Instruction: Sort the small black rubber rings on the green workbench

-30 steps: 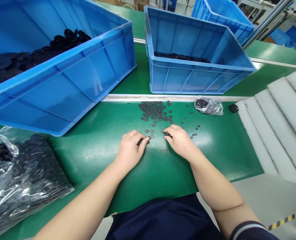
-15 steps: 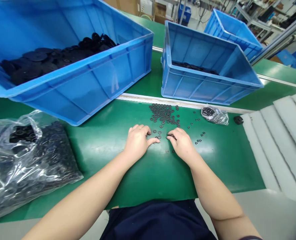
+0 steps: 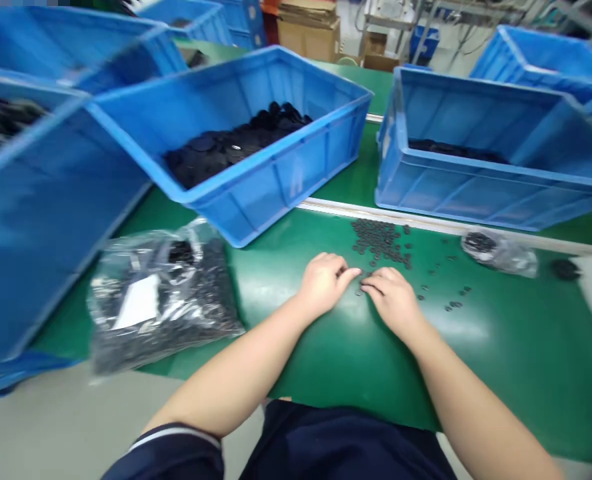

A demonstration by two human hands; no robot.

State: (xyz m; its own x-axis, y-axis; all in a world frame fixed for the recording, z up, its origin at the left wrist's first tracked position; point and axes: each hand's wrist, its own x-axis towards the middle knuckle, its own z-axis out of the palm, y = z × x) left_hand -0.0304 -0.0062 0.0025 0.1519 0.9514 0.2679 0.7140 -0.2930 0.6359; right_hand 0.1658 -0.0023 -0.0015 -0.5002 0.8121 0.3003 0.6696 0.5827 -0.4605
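Several small black rings (image 3: 377, 237) lie in a cluster on the green table (image 3: 336, 360), just beyond both hands. My left hand (image 3: 330, 280) is closed at the near left of the cluster, thumb stretched toward the other hand; anything between its fingers is too small to tell. Close to its right, my right hand (image 3: 390, 297) has its fingertips pressed together, and their contents are hidden. One loose ring (image 3: 359, 293) rests between the hands. More small pieces (image 3: 454, 305) are scattered to the right.
A large clear bag of black parts (image 3: 176, 300) lies at the left, and a small bag (image 3: 499, 252) at the right. Blue bins with black parts stand behind (image 3: 281, 180), (image 3: 496, 187) and at the far left (image 3: 61, 220).
The view has turned left, so the table's contents appear farther right and more bins show. My hands have come closer together.
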